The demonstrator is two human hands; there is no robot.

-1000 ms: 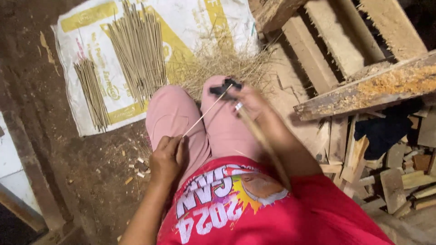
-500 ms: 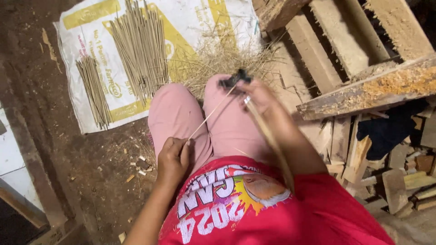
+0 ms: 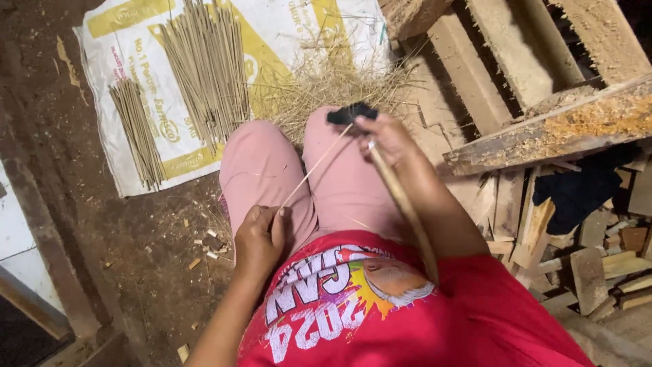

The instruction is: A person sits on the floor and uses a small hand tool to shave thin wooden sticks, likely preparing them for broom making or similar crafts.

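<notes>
Left hand pinches thin stick; right hand raised.

both hands hold a thin stick over knees.

I see my left hand on my left thigh, my right hand over my right knee, a thin stick stretched between them. Stick bundles lie on a sack ahead; wood scraps sit right.

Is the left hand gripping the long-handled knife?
No, the left hand pinches one end of a thin bamboo strip; the right hand holds the knife.
</notes>
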